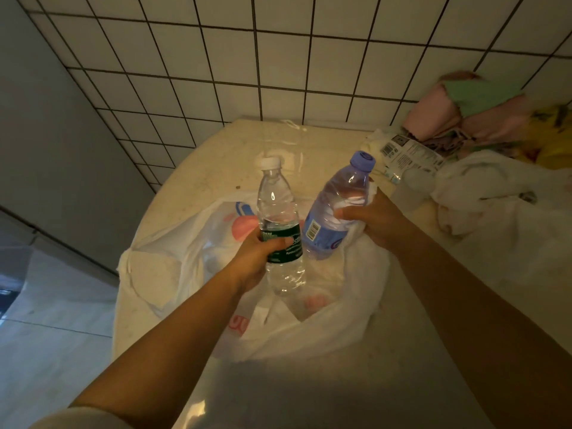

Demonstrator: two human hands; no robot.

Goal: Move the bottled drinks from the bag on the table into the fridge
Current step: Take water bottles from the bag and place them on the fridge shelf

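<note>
Left hand [258, 258] grips the green-label bottle [280, 230], right hand [371, 219] grips the blue bottle [335, 209], both above the bag [325, 332] on the bench [198, 178].

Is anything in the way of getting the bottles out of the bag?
No. The left hand holds the green-label bottle and the right hand holds the blue bottle, both above the open bag. The fridge isn't in view.

A white cloth [483, 205] lies crumpled on the tabletop [198, 178], with pink and green cloths [464, 109] piled behind it against the tiled wall [278, 57].
</note>
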